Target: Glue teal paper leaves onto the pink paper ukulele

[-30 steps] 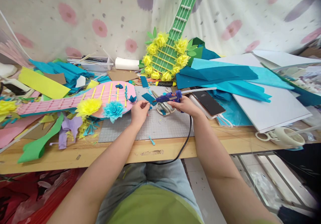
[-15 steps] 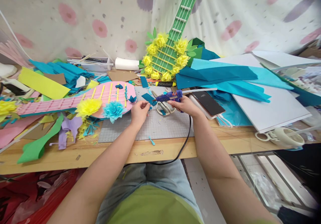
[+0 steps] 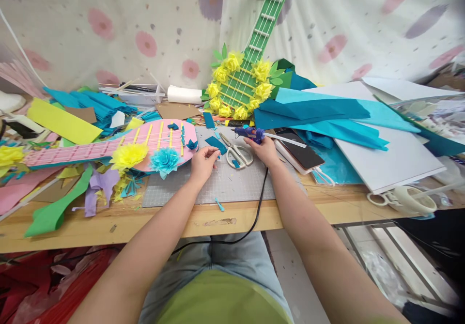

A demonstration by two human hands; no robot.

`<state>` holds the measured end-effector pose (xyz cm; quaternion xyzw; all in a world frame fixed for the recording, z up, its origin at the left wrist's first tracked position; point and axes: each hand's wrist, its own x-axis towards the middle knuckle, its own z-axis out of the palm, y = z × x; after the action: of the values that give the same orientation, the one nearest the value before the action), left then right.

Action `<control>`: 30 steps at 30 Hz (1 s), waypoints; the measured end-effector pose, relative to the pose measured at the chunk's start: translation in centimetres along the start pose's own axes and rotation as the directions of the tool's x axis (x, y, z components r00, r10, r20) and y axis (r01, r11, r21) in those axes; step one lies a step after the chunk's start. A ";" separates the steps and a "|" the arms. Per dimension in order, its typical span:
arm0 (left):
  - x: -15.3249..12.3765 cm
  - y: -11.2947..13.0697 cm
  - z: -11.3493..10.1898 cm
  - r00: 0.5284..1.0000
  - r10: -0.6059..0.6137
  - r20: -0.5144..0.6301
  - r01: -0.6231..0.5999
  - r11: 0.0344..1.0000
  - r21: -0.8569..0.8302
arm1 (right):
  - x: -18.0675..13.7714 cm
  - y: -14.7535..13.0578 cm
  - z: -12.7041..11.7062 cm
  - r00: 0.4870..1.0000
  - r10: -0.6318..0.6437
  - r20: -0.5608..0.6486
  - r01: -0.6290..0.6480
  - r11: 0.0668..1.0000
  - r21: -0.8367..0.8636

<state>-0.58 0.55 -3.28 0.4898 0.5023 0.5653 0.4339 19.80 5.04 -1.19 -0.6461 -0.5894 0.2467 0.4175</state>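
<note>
My right hand (image 3: pixel 267 151) is wrapped round the grip of a purple hot glue gun (image 3: pixel 250 133). A white glue stick (image 3: pixel 285 139) juts out of its back, and its nozzle faces left above the scissors. My left hand (image 3: pixel 203 163) is closed in a pinch beside the pink paper guitar (image 3: pixel 156 132). A tiny bit of blue paper (image 3: pixel 218 158) shows at its fingertips, mostly hidden. Between the hands, silver scissors (image 3: pixel 238 153) lie half spread on the grey cutting mat (image 3: pixel 181 188), next to dark blue paper strips (image 3: pixel 215 144).
A green guitar with yellow flowers (image 3: pixel 240 84) leans against the curtain behind. To the right are a phone (image 3: pixel 301 148), blue crepe paper (image 3: pixel 316 111), white boards (image 3: pixel 388 157) and a tape roll (image 3: pixel 417 200). Paper scraps (image 3: pixel 61 200) cover the left side. The gun's black cord (image 3: pixel 258 208) hangs over the table edge.
The glue gun in my right hand has drawn back and right, away from my left hand, so the scissors show more fully. My left hand has stayed nearly in place, turning slightly.
</note>
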 end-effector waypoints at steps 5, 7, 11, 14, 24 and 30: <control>-1.0 0.9 0.1 0.999 -0.032 -0.008 0.032 0.999 0.003 | 0.6 0.4 0.6 0.998 0.032 0.062 -0.022 0.986 -0.164; -1.6 1.5 0.1 0.999 -0.044 -0.019 0.044 0.999 0.016 | 0.6 0.3 0.6 0.998 0.020 0.057 -0.008 0.979 -0.203; -2.3 3.9 -0.4 0.999 0.017 -0.039 -0.015 0.998 0.063 | 0.1 -0.1 0.1 0.999 -0.019 0.029 0.027 0.961 -0.276; -2.0 7.0 -2.1 0.986 0.149 -0.073 -0.135 0.976 0.171 | -0.6 -0.6 -0.9 0.996 -0.091 0.006 0.087 0.935 -0.344; 0.8 11.3 -9.3 0.997 0.060 -0.043 -0.030 0.864 0.503 | -3.7 -5.0 -2.5 0.974 0.000 0.227 0.110 0.875 -0.472; 0.6 10.4 -9.6 1.000 0.001 0.019 -0.013 0.752 0.659 | -5.4 -7.9 2.3 0.897 -0.262 0.356 0.258 0.964 0.062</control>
<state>-10.17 -1.47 6.95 0.6181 0.6635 0.3495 0.2358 12.55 0.02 3.17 -0.5025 -0.7353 0.3070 0.3355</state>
